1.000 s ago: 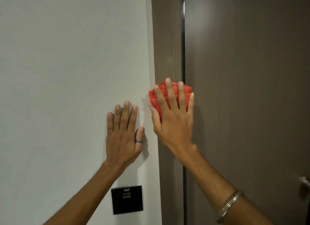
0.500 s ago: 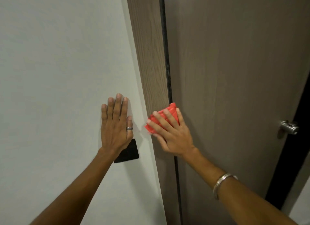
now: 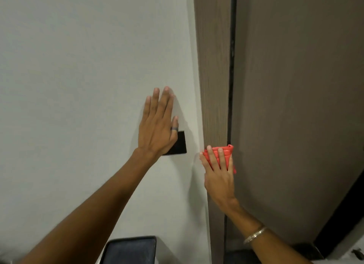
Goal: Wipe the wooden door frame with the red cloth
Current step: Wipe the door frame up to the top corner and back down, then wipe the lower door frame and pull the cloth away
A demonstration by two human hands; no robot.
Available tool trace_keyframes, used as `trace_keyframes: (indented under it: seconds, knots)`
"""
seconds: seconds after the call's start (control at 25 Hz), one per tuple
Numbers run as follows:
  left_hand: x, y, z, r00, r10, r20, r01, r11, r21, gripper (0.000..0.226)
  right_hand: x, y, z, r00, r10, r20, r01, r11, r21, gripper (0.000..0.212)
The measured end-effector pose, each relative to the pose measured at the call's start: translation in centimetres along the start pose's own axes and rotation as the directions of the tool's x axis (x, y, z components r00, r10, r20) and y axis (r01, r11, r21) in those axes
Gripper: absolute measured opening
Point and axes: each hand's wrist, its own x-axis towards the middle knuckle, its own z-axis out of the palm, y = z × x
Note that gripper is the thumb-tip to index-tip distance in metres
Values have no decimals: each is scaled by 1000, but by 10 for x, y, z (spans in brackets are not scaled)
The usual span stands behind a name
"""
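The wooden door frame (image 3: pixel 213 76) runs as a vertical brown strip between the white wall and the dark door. My right hand (image 3: pixel 219 177) lies flat on the folded red cloth (image 3: pixel 227 150) and presses it against the lower part of the frame. Most of the cloth is covered by the fingers. My left hand (image 3: pixel 157 126) rests flat on the white wall to the left of the frame, fingers extended and close together, holding nothing; a ring is on the thumb.
A black wall plate (image 3: pixel 178 144) is partly hidden under my left hand. The closed brown door (image 3: pixel 295 106) fills the right side, with a dark gap along the frame. A dark flat object (image 3: pixel 130 250) sits at the bottom edge below my left arm.
My right hand has slid the red cloth down the door frame. My left hand stays flat on the wall and now overlaps the black plate. The view has tilted downward.
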Motion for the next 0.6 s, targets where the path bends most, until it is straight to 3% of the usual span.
trace_keyframes:
  seconds: [0.04, 0.08, 0.12, 0.16, 0.2, 0.24, 0.28, 0.32, 0.36, 0.4, 0.44, 0.48, 0.6]
  knots:
    - [-21, 5, 3, 1000, -22, 7, 23, 997, -71, 65, -20, 3, -5, 995, 66, 80, -77, 988, 133, 82]
    - [-48, 13, 7, 999, -48, 25, 52, 984, -169, 62, -39, 5, -13, 962, 200, 184, -254, 905, 341, 78]
    - [-82, 24, 13, 993, -92, 73, 109, 950, -294, 57, -56, 1, -25, 856, 372, 359, -516, 654, 553, 76]
    - [-121, 35, 19, 975, -149, 164, 206, 885, -419, 51, -70, -8, -38, 648, 489, 585, -739, 215, 638, 75]
    - [-157, 46, 23, 932, -200, 301, 337, 783, -522, 46, -80, -16, -50, 440, 469, 766, -768, -245, 591, 69]
    - [-193, 59, 27, 841, -239, 486, 516, 626, -585, 43, -93, -23, -58, 299, 398, 867, -657, -573, 490, 58]
    - [-221, 70, 29, 683, -265, 680, 719, 405, -565, 41, -101, -30, -64, 224, 300, 927, -511, -774, 374, 45]
    - [-244, 80, 30, 444, -264, 856, 896, 124, -426, 40, -108, -39, -71, 188, 232, 954, -391, -874, 290, 34]
    - [-262, 85, 31, 189, -196, 962, 965, -144, -219, 45, -115, -53, -76, 153, 197, 968, -317, -918, 237, 25]
    - [-276, 87, 34, 2, -83, 997, 936, -350, -31, 56, -122, -67, -77, 112, 195, 974, -314, -923, 221, 19]
    - [-293, 85, 37, -99, 37, 994, 859, -501, 104, 69, -132, -85, -77, 80, 202, 976, -383, -898, 217, 17]
    - [-309, 81, 40, -135, 123, 983, 779, -600, 182, 77, -144, -103, -73, 54, 201, 978, -483, -852, 202, 18]
    - [-358, 53, 45, -227, 126, 966, 667, -702, 248, 82, -184, -154, -54, -15, 122, 992, -734, -675, 72, 28]
